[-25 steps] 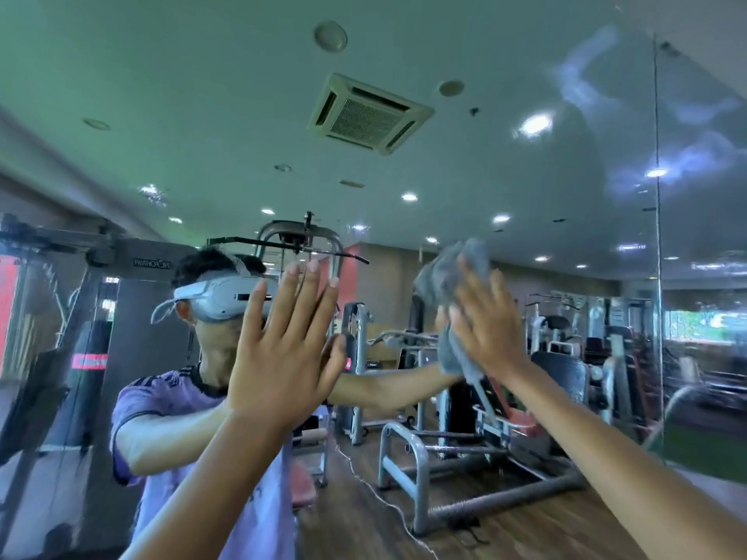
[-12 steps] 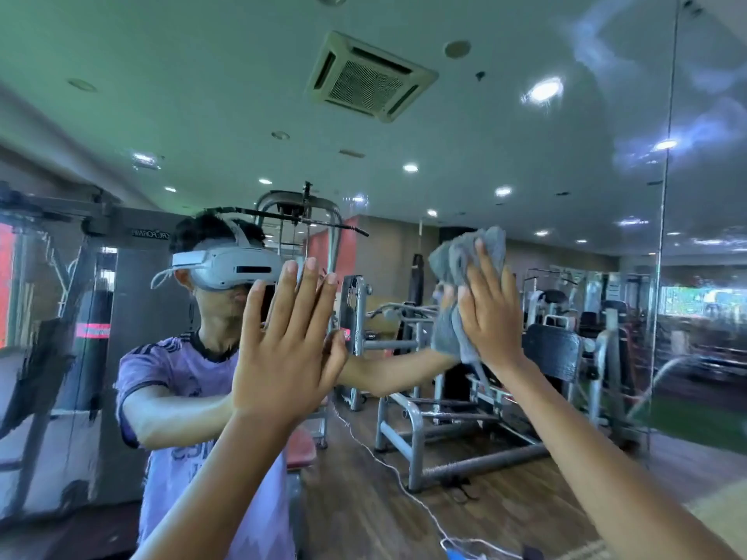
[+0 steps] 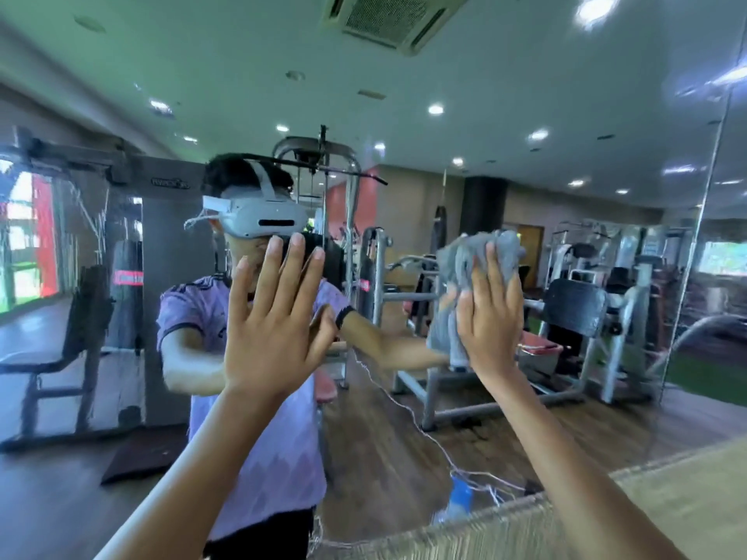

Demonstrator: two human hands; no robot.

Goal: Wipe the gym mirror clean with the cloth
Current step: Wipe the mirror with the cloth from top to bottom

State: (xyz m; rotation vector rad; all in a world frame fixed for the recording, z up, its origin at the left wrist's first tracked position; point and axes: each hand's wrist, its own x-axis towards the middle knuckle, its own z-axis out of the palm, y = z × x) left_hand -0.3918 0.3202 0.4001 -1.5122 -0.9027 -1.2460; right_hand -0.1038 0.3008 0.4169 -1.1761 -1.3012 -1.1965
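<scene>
Standing before a wall mirror (image 3: 525, 95) in a gym. Pressing a crumpled grey cloth (image 3: 456, 268) against the glass with the right hand (image 3: 491, 317), fingers straight and close together, palm flat over the cloth's right part, nothing curled round it. Bunched up above and left of the fingertips, hanging down past the heel of the hand. Placed right of the mirror's middle, well left of the vertical seam (image 3: 695, 244) near the right edge and well above the bottom edge. Holding the left hand (image 3: 275, 317) up flat to the glass left of the cloth, apart from it, fingers straight and a little spread, empty. Reflected behind the hands: a lilac shirt (image 3: 275, 458), a white headset (image 3: 262, 218), grey weight machines (image 3: 444, 377), a wooden floor (image 3: 384, 458), a ceiling vent (image 3: 388, 18). Along the bottom edge towards the right corner, a straw-coloured mat (image 3: 606, 519), with a blurred blue-topped bottle (image 3: 461, 499) just beside it.
</scene>
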